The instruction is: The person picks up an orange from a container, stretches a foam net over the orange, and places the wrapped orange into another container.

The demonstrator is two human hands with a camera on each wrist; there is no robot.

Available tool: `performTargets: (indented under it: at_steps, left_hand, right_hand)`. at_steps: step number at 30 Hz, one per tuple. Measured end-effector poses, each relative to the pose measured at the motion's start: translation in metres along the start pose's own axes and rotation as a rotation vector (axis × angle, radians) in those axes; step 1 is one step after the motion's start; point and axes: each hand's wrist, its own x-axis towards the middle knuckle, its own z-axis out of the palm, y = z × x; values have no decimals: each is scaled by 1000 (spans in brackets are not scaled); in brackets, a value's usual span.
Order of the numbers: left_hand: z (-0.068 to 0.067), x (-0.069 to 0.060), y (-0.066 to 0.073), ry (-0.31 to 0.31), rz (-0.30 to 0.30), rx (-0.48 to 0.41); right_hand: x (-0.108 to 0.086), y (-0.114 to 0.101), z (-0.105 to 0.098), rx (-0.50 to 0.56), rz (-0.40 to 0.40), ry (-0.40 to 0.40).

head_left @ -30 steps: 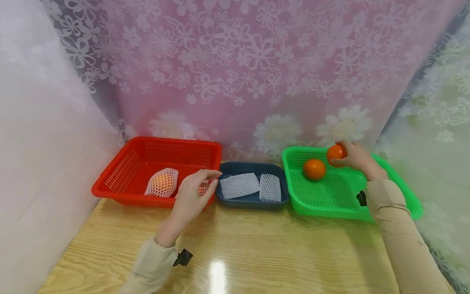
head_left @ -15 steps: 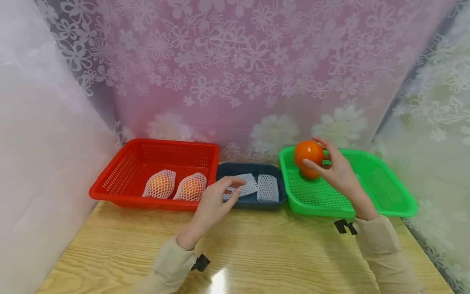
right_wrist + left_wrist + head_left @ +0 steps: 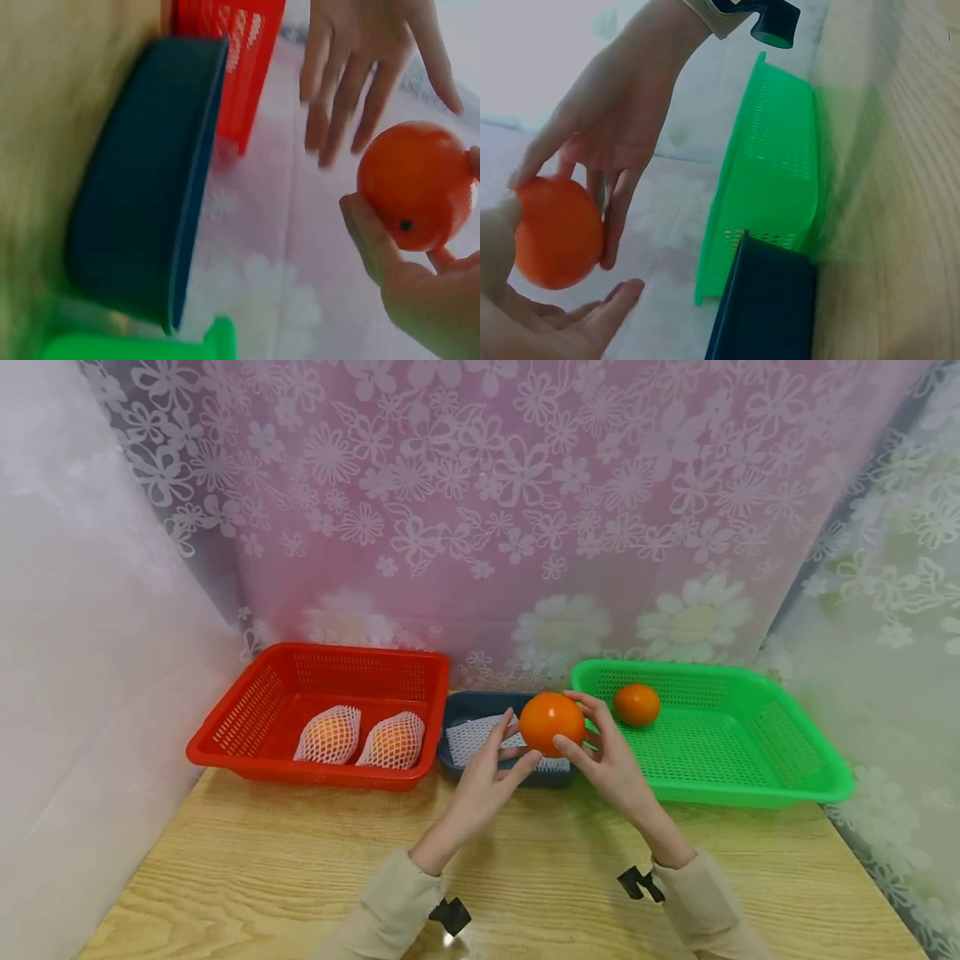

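Note:
My right hand (image 3: 617, 770) grips an orange fruit (image 3: 552, 724) between thumb and fingers, above the dark blue tray (image 3: 457, 770). On the fruit's left side is my left hand (image 3: 483, 783), its fingers spread and relaxed; in the right wrist view a gap shows between that left hand (image 3: 367, 60) and the fruit (image 3: 414, 186). White foam nets (image 3: 474, 737) lie in the blue tray, partly hidden behind the hands and fruit. Another orange fruit (image 3: 637, 704) rests at the back left of the green basket (image 3: 750, 735).
At the left, a red basket (image 3: 262, 714) holds two net-covered fruits (image 3: 328, 737), side by side. The three containers stand in a row along the back of the wooden table (image 3: 300, 852). A pink flowered curtain (image 3: 480, 527) hangs behind them.
My right hand has carried the orange fruit left, from the green basket to above the blue tray. My left hand has moved right, from the red basket towards that fruit.

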Motion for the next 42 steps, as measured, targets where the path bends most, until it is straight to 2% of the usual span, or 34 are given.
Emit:
performTargets:
  at_steps: [6,12,17,20,24,28,32,36,42]
  left_hand:
    - [1,1,-4,17,46,-88]
    - [-7,-2,1,43,39,-85]
    - [-18,-7,1,26,55,26]
    - [-22,-12,-5,-13,77,89]
    - [-25,-20,-18,-69,74,158]
    - [-27,-29,-31,-143,26,242]
    - [-26,-35,-43,-212,-21,298]
    - [-25,-41,-50,-237,-37,361]
    - [-23,-45,-55,-254,-58,448]
  right_hand:
    - [-2,2,13,114,-12,-80]
    - [-6,1,15,114,-21,-101]
    - [-12,3,18,21,-27,-108]
    - [-17,9,22,-62,-54,-124]
    - [-24,19,29,-169,-96,-156]
    - [-32,29,34,-236,-119,-227]
    - [-40,35,38,-325,-98,-297]
    - [-44,39,43,-389,-59,-348]
    - [-48,44,48,-409,-35,-373]
